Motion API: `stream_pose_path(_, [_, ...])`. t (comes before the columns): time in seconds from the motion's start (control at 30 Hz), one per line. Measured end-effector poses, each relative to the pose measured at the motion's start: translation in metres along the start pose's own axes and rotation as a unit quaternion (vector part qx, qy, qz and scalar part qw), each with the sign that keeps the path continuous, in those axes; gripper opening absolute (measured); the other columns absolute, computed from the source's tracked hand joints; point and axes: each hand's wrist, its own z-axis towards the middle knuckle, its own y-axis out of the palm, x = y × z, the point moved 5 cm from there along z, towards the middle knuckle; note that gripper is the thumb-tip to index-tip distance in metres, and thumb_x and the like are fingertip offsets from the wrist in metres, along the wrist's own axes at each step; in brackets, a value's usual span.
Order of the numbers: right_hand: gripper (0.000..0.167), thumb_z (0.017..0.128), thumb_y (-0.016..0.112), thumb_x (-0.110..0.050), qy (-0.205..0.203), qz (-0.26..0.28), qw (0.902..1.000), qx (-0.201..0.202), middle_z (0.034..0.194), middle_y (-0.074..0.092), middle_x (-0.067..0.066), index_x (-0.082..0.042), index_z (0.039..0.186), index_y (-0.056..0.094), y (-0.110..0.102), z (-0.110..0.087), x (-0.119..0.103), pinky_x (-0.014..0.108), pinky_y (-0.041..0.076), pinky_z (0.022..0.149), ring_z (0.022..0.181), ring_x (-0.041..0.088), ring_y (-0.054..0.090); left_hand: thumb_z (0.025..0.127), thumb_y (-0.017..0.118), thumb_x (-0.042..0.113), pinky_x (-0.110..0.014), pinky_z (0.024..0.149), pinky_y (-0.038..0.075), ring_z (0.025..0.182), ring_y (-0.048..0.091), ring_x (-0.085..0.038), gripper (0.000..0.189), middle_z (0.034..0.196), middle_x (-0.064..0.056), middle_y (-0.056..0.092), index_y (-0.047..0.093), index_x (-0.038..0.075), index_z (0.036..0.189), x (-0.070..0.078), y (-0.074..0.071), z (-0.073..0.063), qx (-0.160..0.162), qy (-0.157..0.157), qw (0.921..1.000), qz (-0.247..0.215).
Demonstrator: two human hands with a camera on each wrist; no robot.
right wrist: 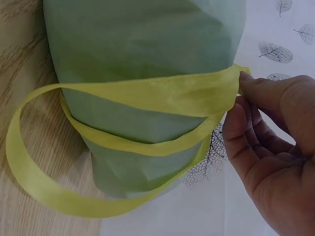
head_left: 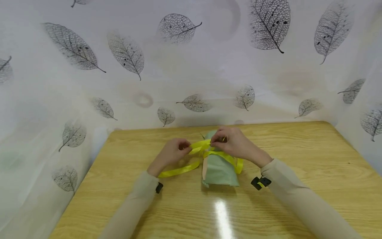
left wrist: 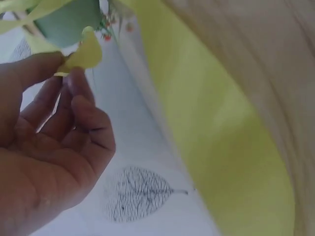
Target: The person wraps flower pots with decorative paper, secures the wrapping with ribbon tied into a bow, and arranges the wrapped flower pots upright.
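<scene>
A bundle wrapped in pale green paper point(head_left: 221, 171) lies on the table, with a yellow ribbon point(head_left: 239, 166) passing round its middle. My left hand point(head_left: 172, 152) pinches a stretch of the ribbon between thumb and fingertips, left of the bundle; the left wrist view shows the pinched yellow piece point(left wrist: 88, 54) close up. Over the far part of the bundle, my right hand point(head_left: 234, 142) pinches the ribbon where its strands come together. From there, in the right wrist view, the ribbon point(right wrist: 187, 98) runs across the green paper point(right wrist: 147, 44) and hangs in a wide loop.
The wooden table point(head_left: 298, 159) reaches back to a white curtain point(head_left: 215, 76) printed with dark leaves. One ribbon tail point(head_left: 179, 171) trails past the left wrist. Small red flowers point(left wrist: 107, 36) show beside the paper in the left wrist view.
</scene>
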Motion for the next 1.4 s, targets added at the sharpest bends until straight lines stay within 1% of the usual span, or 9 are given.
stream_pose_path(0.33, [0.004,0.088,0.079,-0.006,0.005,-0.017,0.9998,0.008,0.085,0.071,0.0,-0.007,0.092,0.079,0.001,0.001,0.004,0.022,0.054,0.063,0.07,0.007,0.06,0.104,0.061,0.028,-0.04,0.075,0.059,0.086,0.07,-0.034,0.03,0.089,-0.003,0.077,0.072,0.003,0.115,-0.01,-0.023,-0.016,-0.023,-0.017,0.9935,-0.11])
stream_pose_path(0.5, [0.006,0.089,0.077,-0.005,0.01,-0.015,0.9998,0.008,0.086,0.072,0.0,-0.009,0.093,0.078,0.003,0.002,0.004,0.023,0.056,0.065,0.072,0.007,0.063,0.103,0.062,0.024,-0.034,0.067,0.056,0.079,0.07,-0.03,0.026,0.09,-0.004,0.077,0.072,0.002,0.113,-0.004,-0.009,-0.025,-0.158,-0.028,0.9719,-0.172])
stream_pose_path(0.6, [0.005,0.09,0.077,-0.007,0.013,-0.012,0.9998,0.006,0.088,0.072,0.0,-0.009,0.094,0.078,0.005,0.003,0.004,0.023,0.056,0.066,0.073,0.007,0.063,0.103,0.062,0.024,-0.03,0.068,0.055,0.08,0.07,-0.019,0.022,0.091,-0.002,0.076,0.074,0.008,0.111,0.0,0.003,-0.032,-0.242,-0.016,0.9605,-0.137])
stream_pose_path(0.73, [0.004,0.09,0.077,-0.009,0.016,-0.004,0.9999,0.002,0.09,0.073,0.0,-0.01,0.094,0.079,0.007,0.003,0.004,0.023,0.057,0.066,0.074,0.007,0.064,0.104,0.06,0.029,-0.029,0.073,0.057,0.081,0.071,-0.013,0.024,0.094,0.0,0.077,0.076,0.013,0.111,0.005,0.007,-0.037,-0.279,0.012,0.9591,-0.049])
stream_pose_path(0.83, [0.005,0.09,0.077,-0.009,0.016,0.001,0.9999,0.0,0.09,0.074,0.001,-0.01,0.095,0.079,0.008,0.003,0.003,0.023,0.057,0.067,0.074,0.007,0.065,0.104,0.059,0.034,-0.029,0.073,0.057,0.08,0.07,-0.013,0.028,0.097,-0.001,0.077,0.077,0.013,0.111,0.014,-0.002,-0.032,-0.234,0.032,0.9717,-0.002])
stream_pose_path(0.97, [0.006,0.09,0.077,-0.008,0.015,0.004,0.9999,0.005,0.09,0.074,0.002,-0.009,0.095,0.078,0.008,0.004,0.003,0.023,0.058,0.066,0.073,0.008,0.066,0.104,0.06,0.034,-0.028,0.076,0.057,0.085,0.068,-0.013,0.028,0.103,-0.002,0.076,0.075,0.012,0.114,0.032,-0.014,-0.018,-0.097,0.08,0.9921,0.005])
stream_pose_path(1.1, [0.007,0.089,0.078,-0.006,0.004,0.014,0.9999,0.006,0.09,0.075,0.003,-0.007,0.096,0.079,0.01,0.005,0.003,0.023,0.059,0.067,0.074,0.009,0.068,0.101,0.066,0.031,-0.025,0.078,0.058,0.087,0.07,-0.009,0.024,0.104,0.001,0.077,0.076,0.014,0.116,0.046,-0.011,-0.01,0.006,0.116,0.993,-0.018])
stream_pose_path(1.27, [0.01,0.09,0.077,-0.005,0.004,0.027,0.9996,0.007,0.093,0.077,0.005,-0.007,0.099,0.079,0.011,0.004,0.004,0.023,0.059,0.069,0.078,0.01,0.071,0.097,0.072,0.02,-0.023,0.076,0.059,0.085,0.072,-0.009,0.017,0.101,-0.002,0.079,0.078,0.011,0.111,0.056,0.001,-0.007,0.046,0.145,0.9871,-0.051])
stream_pose_path(1.4, [0.013,0.091,0.075,-0.005,0.012,0.035,0.9993,0.011,0.095,0.078,0.006,-0.006,0.104,0.078,0.012,0.005,0.003,0.024,0.06,0.07,0.08,0.011,0.072,0.097,0.071,0.015,-0.022,0.077,0.059,0.085,0.073,-0.011,0.012,0.099,-0.004,0.079,0.078,0.01,0.106,0.059,0.006,-0.006,0.06,0.127,0.9864,-0.085])
